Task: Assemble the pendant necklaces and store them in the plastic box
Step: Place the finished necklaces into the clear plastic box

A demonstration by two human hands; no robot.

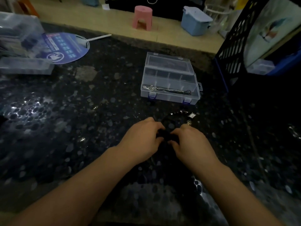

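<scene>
Patience looks like the main requirement here, because the light is poor and the parts are tiny and dark. At the far left of the dark speckled stone bench (68,121) stand clear plastic containers (21,46) with a round blue printed hand fan (65,48) leaning beside them; none of it bears on the step.

Nearer the middle, the left hand (143,141) has its fingers curled inward, apparently pinching one end of a thin black necklace cord (164,132) that bunches between both hands. It would do well to hold that end steady and low over the bench, so a dropped piece does not roll off among the speckles.

Beyond the hands, the clear plastic compartment box with blue latches (169,79) sits open, and one finished necklace with a silver flower pendant (166,89) already lies in its front row. The free compartments are close enough to reach without shifting the box.

The right hand (190,144) also has its fingers curled on the cord; exactly what its fingertips hold is hidden. Just beyond it lie a small gold-coloured charm (189,122) and a small silver bead or pendant (192,115), beside a loop of dark cord. Threading probably goes best with a short, stiff length of cord and the pendant brought to it.
</scene>
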